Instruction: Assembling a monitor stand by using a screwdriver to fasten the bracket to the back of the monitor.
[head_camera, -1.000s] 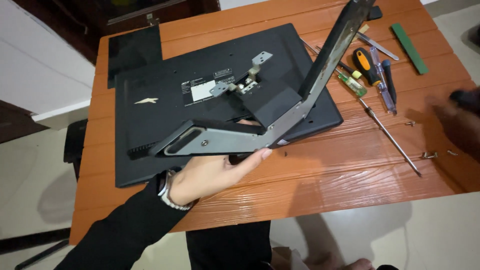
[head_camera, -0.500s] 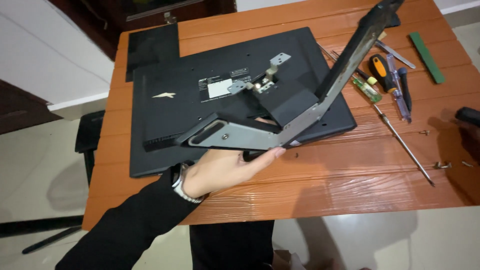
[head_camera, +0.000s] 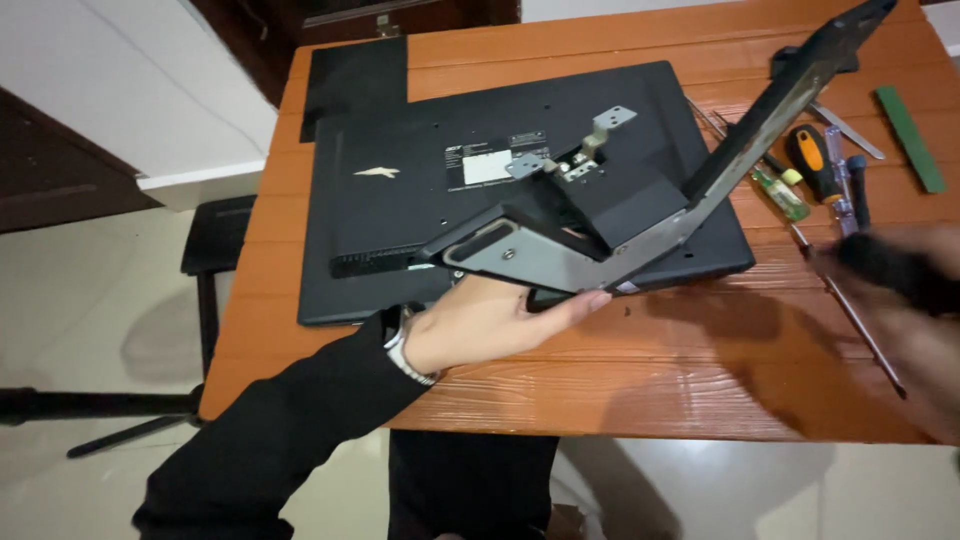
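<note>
Cupping its underside, the left hand (head_camera: 490, 325) carries the near end of a bent grey metal stand bracket (head_camera: 560, 255), fingers laid flat and close together beneath it with the thumb hidden behind the plate, so the weight rests on the palm rather than in a pinch. The bracket sits tilted above the back of a black monitor (head_camera: 420, 200) that lies face down on the orange wooden table (head_camera: 600, 380); its long arm rises toward the far right corner, clear of the panel, which keeps it from scraping the plastic. A small silver hinge (head_camera: 585, 150) still stands up from the middle of the monitor back, just behind the bracket. The right hand (head_camera: 900, 275) is a blur at the right edge, seemingly closed around something dark, though the fingers cannot be made out. It hovers just beside a long screwdriver (head_camera: 850, 310), with an orange-handled screwdriver (head_camera: 812, 160) and a green strip (head_camera: 910, 138) farther back.
</note>
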